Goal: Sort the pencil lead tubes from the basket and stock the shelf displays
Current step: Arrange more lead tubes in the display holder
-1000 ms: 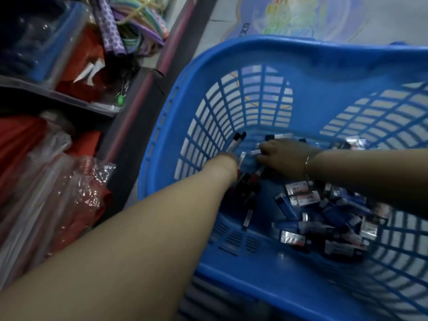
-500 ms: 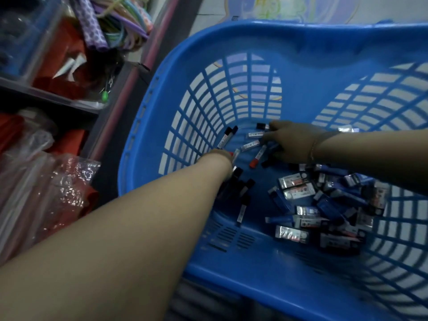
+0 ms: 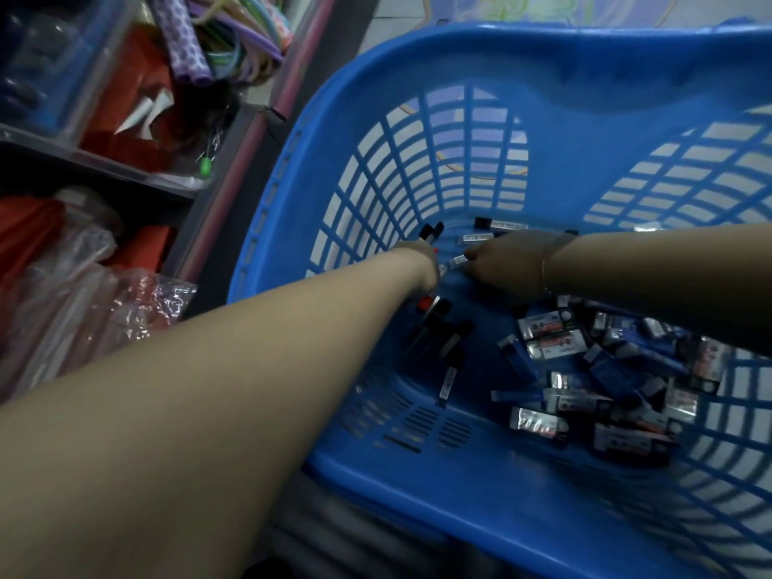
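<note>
A blue plastic basket [image 3: 522, 64] fills the view. Inside it my left hand [image 3: 420, 261] grips a bunch of slim black-capped lead tubes [image 3: 430, 232] that stick up past the wrist. My right hand [image 3: 505, 261], with a thin bracelet, reaches in from the right and pinches a clear tube [image 3: 456, 260] close to the left hand. Loose tubes with black and red caps [image 3: 443, 328] lie just below the left hand. A heap of blue and silver lead packs [image 3: 593, 369] lies on the basket floor under my right forearm.
To the left stands a shelf unit [image 3: 96, 165] with red goods, clear plastic-wrapped packs [image 3: 83, 311] and coloured hoops [image 3: 234, 39] on top. A dark shelf post [image 3: 250, 160] runs beside the basket's left rim. Tiled floor shows beyond the basket.
My right hand has drawn closer to the left hand and now pinches a tube beside it. The left hand keeps its bunch and has barely moved.
</note>
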`<control>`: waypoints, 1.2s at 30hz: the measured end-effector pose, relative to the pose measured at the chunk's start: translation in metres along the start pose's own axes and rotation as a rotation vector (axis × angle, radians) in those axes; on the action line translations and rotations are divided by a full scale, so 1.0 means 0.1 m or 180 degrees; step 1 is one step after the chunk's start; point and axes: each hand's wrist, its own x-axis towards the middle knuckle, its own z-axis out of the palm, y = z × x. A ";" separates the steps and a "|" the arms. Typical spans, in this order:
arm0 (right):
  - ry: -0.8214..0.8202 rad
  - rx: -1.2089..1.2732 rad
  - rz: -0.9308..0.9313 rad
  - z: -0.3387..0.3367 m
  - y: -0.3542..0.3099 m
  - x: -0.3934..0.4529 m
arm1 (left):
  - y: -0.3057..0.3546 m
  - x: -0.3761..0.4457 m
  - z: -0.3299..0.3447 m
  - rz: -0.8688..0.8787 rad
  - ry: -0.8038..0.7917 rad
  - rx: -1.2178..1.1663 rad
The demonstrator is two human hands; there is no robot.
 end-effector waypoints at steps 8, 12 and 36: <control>0.1016 0.0925 0.0659 0.00 0.13 -0.12 | 0.04 0.09 0.16 -0.0081 0.0284 0.0165; 0.0846 0.1287 0.0849 0.02 0.16 -0.13 | 0.06 0.05 0.08 0.0118 0.0206 0.0434; -0.0317 0.1394 0.1060 -0.05 0.53 -0.32 | 0.01 -0.02 0.14 0.0255 -0.0166 0.0780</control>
